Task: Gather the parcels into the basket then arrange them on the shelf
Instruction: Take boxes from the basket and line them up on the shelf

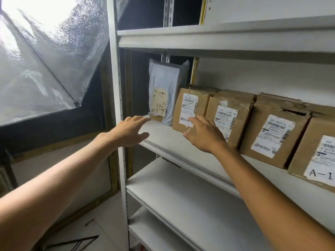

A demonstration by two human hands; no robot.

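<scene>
On the white shelf [163, 138] a grey plastic mailer bag [165, 91] stands upright at the left end. Right of it several brown cardboard parcels stand in a row; the nearest to the bag is a small box [190, 104] with a white label. My left hand [129, 131] reaches over the shelf's front edge, fingers straight, just short of the bag's lower corner. In front of the small box is my right hand [203, 134], fingers spread and relaxed, close to its label. Neither hand holds anything. No basket is in view.
More boxes [272, 131] fill the shelf to the right, one marked A-1 [319, 162]. Bare shelf boards [181, 200] lie below and another above. A silver photo umbrella [45, 57] hangs at the left beside the shelf's upright post [116, 87].
</scene>
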